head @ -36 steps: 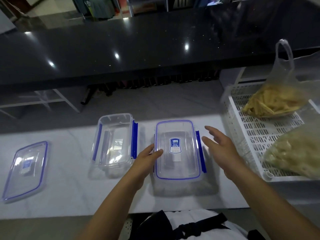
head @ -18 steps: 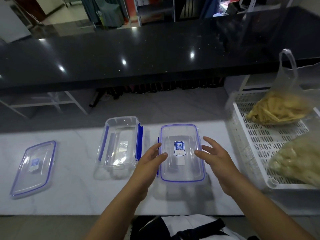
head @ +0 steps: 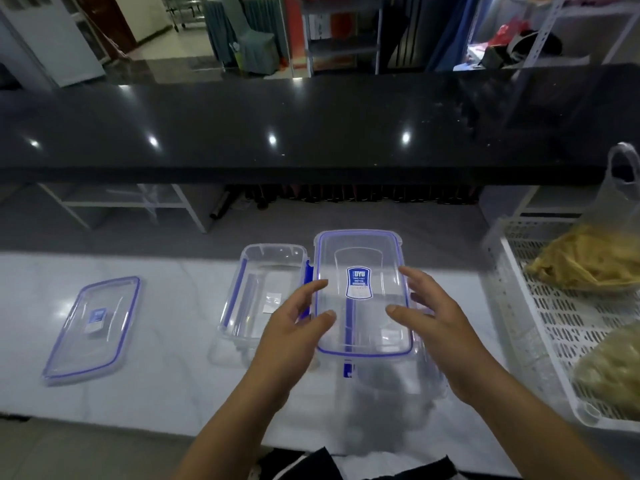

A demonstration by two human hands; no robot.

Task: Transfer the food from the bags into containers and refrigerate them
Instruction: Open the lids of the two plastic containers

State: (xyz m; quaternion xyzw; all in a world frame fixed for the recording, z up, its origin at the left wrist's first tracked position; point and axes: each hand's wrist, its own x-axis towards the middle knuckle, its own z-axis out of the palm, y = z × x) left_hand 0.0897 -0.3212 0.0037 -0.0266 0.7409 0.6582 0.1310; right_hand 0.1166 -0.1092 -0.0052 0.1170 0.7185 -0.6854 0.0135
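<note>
1. The lidded container (head: 362,296) sits near the middle of the white counter (head: 166,368), toward its front edge. My left hand (head: 294,330) is at its left long side and my right hand (head: 433,327) at its right, fingers spread and only loosely bent. I cannot tell for sure whether either one already grips the lid; they look like they are just touching its edges.
2. It is clear, rigid plastic, rectangular with rounded corners, a blue seal line around the lid, blue side clips and a blue label on top.
3. Just beside it on the left, an open container (head: 263,299) of the same make stands empty, its blue clip nearly touching the lidded one.
4. Its loose lid (head: 91,327) lies flat well apart, toward the counter's left end.
5. At the counter's right end, a white slotted basket (head: 540,327) holds a thin bag of yellowish strips (head: 588,261) at the back and a bag of pale food (head: 613,372) nearer me.
6. As I judge it, the task is barely begun: one box unlidded, no food moved, nothing refrigerated. This lid comes off next.
</note>
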